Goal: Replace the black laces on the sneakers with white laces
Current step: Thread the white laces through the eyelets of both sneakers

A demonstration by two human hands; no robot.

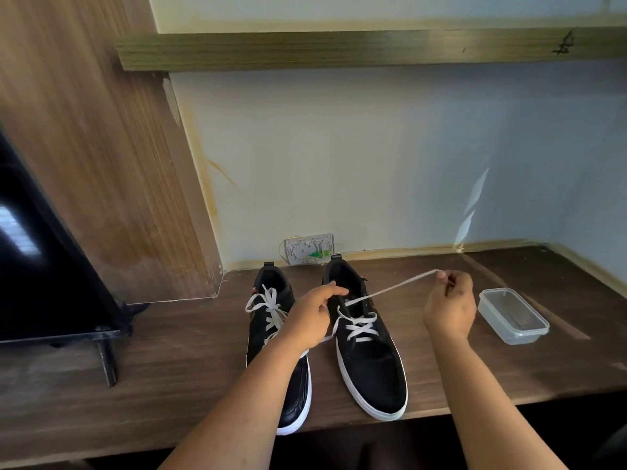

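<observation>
Two sneakers stand side by side on my desk (169,361), toes toward me, both crossed with white lace. My right hand (449,308) pinches the end of the right sneaker's (369,361) lace (390,290), drawn taut up and to the right from the upper eyelets. My left hand (314,317) rests on that shoe's inner collar, fingers curled; I cannot tell whether they grip the other lace end trailing beneath. My forearm covers the left sneaker's (268,320) middle. A plastic tub (512,315) sits right.
</observation>
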